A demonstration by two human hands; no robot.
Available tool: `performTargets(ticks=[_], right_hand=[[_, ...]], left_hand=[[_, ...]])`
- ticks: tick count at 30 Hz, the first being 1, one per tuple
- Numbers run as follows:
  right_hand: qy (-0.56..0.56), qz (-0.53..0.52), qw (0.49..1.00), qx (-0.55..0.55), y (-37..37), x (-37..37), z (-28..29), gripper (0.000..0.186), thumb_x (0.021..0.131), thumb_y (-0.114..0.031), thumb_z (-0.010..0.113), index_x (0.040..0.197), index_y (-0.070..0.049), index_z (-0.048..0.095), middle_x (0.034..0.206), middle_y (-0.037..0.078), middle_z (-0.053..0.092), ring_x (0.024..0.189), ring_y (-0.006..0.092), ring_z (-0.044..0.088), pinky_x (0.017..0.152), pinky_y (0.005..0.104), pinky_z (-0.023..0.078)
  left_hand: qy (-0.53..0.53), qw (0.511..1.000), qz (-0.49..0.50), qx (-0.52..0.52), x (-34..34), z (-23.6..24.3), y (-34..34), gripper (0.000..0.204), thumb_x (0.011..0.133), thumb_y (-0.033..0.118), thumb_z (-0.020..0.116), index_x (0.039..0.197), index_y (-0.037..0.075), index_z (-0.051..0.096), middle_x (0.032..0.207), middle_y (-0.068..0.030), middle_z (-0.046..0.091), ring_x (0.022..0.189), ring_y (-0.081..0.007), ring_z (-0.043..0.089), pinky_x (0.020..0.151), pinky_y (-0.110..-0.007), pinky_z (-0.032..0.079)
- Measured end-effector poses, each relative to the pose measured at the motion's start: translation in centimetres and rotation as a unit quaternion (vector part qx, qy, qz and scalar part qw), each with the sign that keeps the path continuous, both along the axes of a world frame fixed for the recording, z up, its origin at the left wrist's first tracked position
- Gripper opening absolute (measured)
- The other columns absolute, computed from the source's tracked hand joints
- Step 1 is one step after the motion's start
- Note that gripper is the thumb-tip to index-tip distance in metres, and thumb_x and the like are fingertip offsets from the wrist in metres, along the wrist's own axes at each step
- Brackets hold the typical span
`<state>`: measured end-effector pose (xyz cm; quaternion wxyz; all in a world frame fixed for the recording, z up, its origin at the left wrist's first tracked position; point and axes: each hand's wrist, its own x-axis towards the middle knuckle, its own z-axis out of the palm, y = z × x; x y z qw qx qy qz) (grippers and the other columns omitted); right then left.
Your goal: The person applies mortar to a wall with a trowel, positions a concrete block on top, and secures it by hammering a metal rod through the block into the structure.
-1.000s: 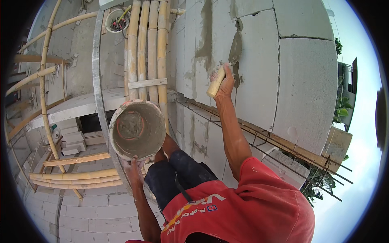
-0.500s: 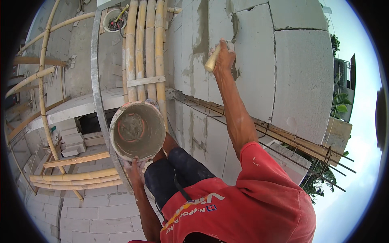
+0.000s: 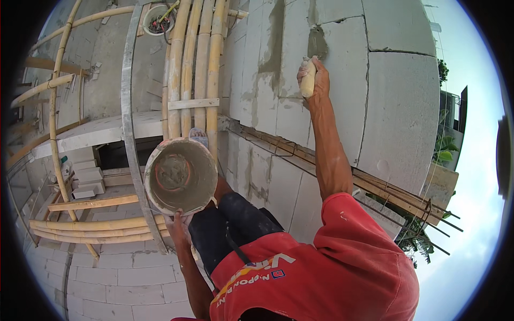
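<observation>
My left hand (image 3: 179, 220) grips the near rim of a round bucket (image 3: 210, 182), its fingers closed on the edge. Grey wet mortar (image 3: 174, 172) sits in the bottom, and more coats the inner wall. My right hand (image 3: 316, 77) is wrapped round the pale handle of a trowel (image 3: 308, 84). The trowel's mortar-smeared blade lies at the face of the light grey block wall (image 3: 337, 96), over a joint between blocks. Darker mortar smears (image 3: 272, 48) mark the wall to the left of it.
Bamboo poles (image 3: 198, 59) joined by a wooden slat (image 3: 194, 104) run beside the wall, with my sandalled foot (image 3: 198, 136) on them. Steel bars and timber (image 3: 385, 190) stick out along the wall. A metal bar (image 3: 127, 107) stands left; a white bucket (image 3: 157, 21) sits at the far end.
My right hand has moved slightly right and turned, so the trowel's blade, seen edge-on before, now shows its face at the wall. The bucket stays in my left hand.
</observation>
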<state>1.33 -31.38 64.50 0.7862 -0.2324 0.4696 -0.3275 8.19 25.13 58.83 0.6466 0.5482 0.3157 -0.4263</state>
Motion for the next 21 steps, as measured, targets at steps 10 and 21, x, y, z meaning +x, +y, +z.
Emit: performTargets(ticks=[10, 21], right_hand=[[0.124, -0.062, 0.980, -0.141, 7.2, -0.7, 3.5, 0.023, 0.098, -0.024, 0.063, 0.104, -0.004, 0.054, 0.082, 0.008, 0.055, 0.062, 0.0169, 0.054, 0.051, 0.0276, 0.049], [0.227, 0.454, 0.861, 0.018, 22.8, -0.6, 7.4, 0.038, 0.097, -0.034, 0.067, 0.117, -0.002, 0.063, 0.078, 0.004, 0.058, 0.053, 0.0132, 0.055, 0.045, 0.0248, 0.044]], left_hand=[[-0.009, 1.000, 0.001, -0.019, -0.1, 0.4, -0.3, 0.073, 0.090, 0.003, 0.059, 0.153, 0.005, 0.023, 0.140, -0.0189, 0.044, 0.120, -0.0373, 0.058, 0.097, -0.052, 0.057], [-0.093, 0.994, -0.061, 0.010, 4.6, -1.2, -1.9, 0.060, 0.091, 0.005, 0.061, 0.146, 0.003, 0.036, 0.131, -0.0155, 0.053, 0.115, -0.0270, 0.061, 0.092, -0.040, 0.060]])
